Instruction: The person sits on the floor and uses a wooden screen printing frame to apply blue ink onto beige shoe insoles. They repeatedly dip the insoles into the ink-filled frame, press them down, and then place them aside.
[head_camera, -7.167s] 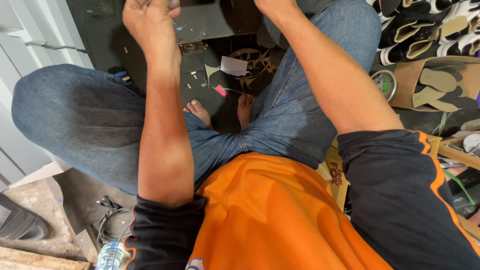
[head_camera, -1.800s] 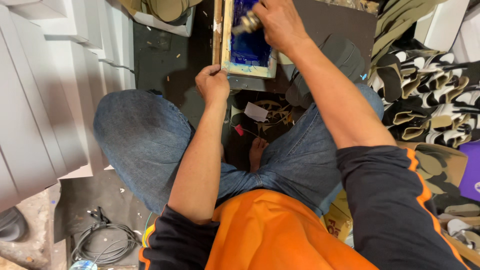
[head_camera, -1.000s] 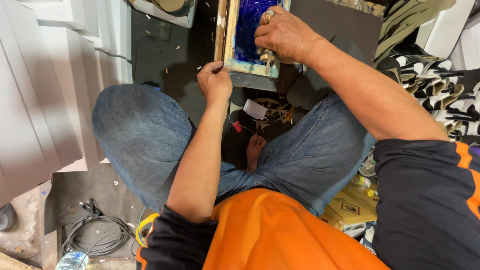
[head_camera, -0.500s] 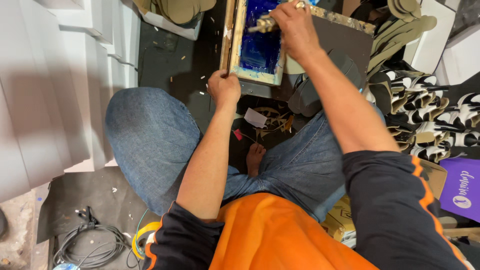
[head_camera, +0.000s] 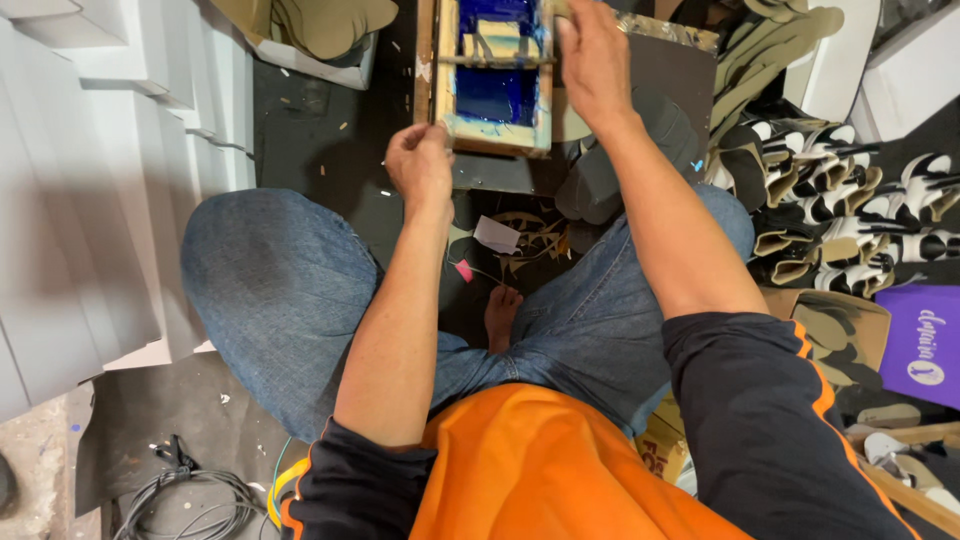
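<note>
A dark, scrap-littered floor (head_camera: 300, 150) lies between white stacked boards (head_camera: 90, 200) on one side and rows of black-and-white shoe pieces (head_camera: 850, 220) on the other, with the person seated cross-legged in blue jeans and an orange shirt. A small wooden printing frame (head_camera: 492, 75) with a blue-inked screen lies flat on the floor ahead of the knees. The left hand (head_camera: 420, 165) is curled at the frame's near left corner, its fingers folded in and touching the wood. The right hand (head_camera: 592, 60) rests along the frame's right edge, fingers pressed together and pointing away; what they grip is cut off at the top. Compared with half a second ago, the right hand has moved off the blue screen to the frame's side, while the left hand has stayed at the same corner. Paper scraps (head_camera: 497, 235) and a bare foot (head_camera: 502, 315) show between the legs.
</note>
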